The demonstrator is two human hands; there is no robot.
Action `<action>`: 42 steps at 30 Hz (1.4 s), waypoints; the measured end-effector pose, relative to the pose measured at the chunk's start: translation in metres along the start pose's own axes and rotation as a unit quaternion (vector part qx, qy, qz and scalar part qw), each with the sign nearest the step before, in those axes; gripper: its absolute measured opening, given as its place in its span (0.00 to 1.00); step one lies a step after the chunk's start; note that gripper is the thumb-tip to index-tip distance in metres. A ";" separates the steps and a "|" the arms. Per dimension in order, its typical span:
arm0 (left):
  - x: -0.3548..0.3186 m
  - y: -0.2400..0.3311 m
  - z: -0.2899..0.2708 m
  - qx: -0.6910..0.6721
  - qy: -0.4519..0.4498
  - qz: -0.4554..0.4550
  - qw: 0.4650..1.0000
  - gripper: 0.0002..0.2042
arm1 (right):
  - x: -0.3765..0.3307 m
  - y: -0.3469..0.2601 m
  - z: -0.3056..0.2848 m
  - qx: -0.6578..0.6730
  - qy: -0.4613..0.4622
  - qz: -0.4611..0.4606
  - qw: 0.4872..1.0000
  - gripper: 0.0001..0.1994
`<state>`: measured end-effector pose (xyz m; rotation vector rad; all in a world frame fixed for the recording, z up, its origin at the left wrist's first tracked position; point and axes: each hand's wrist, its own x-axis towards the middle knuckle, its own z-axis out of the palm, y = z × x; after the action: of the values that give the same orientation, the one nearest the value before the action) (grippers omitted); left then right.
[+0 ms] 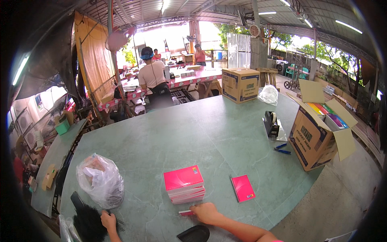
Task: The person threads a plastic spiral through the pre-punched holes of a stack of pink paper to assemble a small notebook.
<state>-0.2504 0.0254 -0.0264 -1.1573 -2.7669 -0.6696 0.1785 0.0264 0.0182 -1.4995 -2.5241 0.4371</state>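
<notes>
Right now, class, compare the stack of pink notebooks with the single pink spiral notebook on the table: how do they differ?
The stack of pink notebooks is several books high; the single pink spiral notebook lies flat alone. The stack sits left, nearer the right hand; the single one lies further right, its spiral binding showing. Both have pink covers and rest on the green table.

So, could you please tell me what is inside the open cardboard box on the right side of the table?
The open cardboard box holds brightly coloured flat items, red, yellow, green and purple on top, likely notebooks. Only the top layer shows; anything deeper is hidden by the box walls and flaps.
</notes>
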 end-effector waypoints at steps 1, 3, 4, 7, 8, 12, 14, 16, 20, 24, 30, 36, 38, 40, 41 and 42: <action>-0.002 0.003 0.000 -0.028 0.024 -0.005 0.999 0.15 | 0.000 0.001 0.000 0.002 0.006 0.000 1.000 0.10; -0.001 -0.001 -0.003 -0.071 0.063 0.007 0.995 0.14 | -0.001 0.000 0.000 0.003 0.009 -0.003 1.000 0.10; 0.006 -0.008 0.001 -0.090 0.076 0.026 0.993 0.13 | -0.001 0.000 0.001 0.004 0.010 -0.004 1.000 0.10; 0.014 -0.022 0.009 -0.105 0.100 0.043 0.989 0.11 | 0.003 0.002 0.006 0.002 0.027 -0.008 1.000 0.10; 0.016 -0.024 0.012 -0.105 0.106 0.043 0.988 0.11 | 0.005 0.003 0.008 0.001 0.029 -0.007 1.000 0.10; 0.019 -0.008 0.002 -0.198 -0.056 -0.060 0.977 0.12 | 0.002 0.006 0.008 0.003 0.038 -0.003 0.999 0.09; 0.038 -0.055 0.031 -0.163 0.035 0.034 0.985 0.13 | 0.005 0.000 0.008 0.006 0.043 -0.017 0.999 0.09; 0.031 -0.057 0.047 -0.154 0.171 0.104 0.968 0.11 | 0.005 0.000 0.009 0.001 0.044 -0.018 0.999 0.08; 0.007 -0.013 0.023 -0.281 0.064 0.027 0.957 0.12 | 0.001 0.005 0.009 -0.005 0.039 -0.003 0.999 0.08; -0.001 0.004 -0.001 -0.397 -0.034 -0.091 0.913 0.12 | 0.001 0.004 0.009 -0.004 0.042 -0.008 0.999 0.08; -0.024 0.051 -0.029 -0.377 -0.110 0.004 0.920 0.11 | 0.001 0.002 0.005 0.000 0.042 -0.016 0.999 0.09; -0.044 0.078 -0.024 -0.342 -0.223 0.127 0.904 0.10 | 0.004 0.004 0.007 -0.005 0.033 -0.006 0.999 0.09; -0.060 0.097 -0.036 -0.350 -0.284 0.084 0.889 0.10 | 0.003 0.004 0.006 -0.007 0.027 -0.005 1.000 0.09; -0.065 0.097 -0.031 -0.362 -0.326 0.070 0.870 0.10 | 0.002 0.000 0.001 -0.005 0.019 -0.009 1.000 0.10; -0.068 0.099 -0.029 -0.369 -0.348 0.063 0.859 0.10 | 0.002 0.000 0.001 -0.004 0.019 -0.008 1.000 0.10; -0.071 0.101 -0.029 -0.357 -0.361 0.062 0.859 0.10 | 0.002 0.000 0.001 -0.003 0.019 -0.008 1.000 0.10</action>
<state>-0.1323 0.0292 0.0203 -2.0687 -3.0097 -1.6297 0.1775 0.0282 0.0171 -1.4739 -2.5095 0.3941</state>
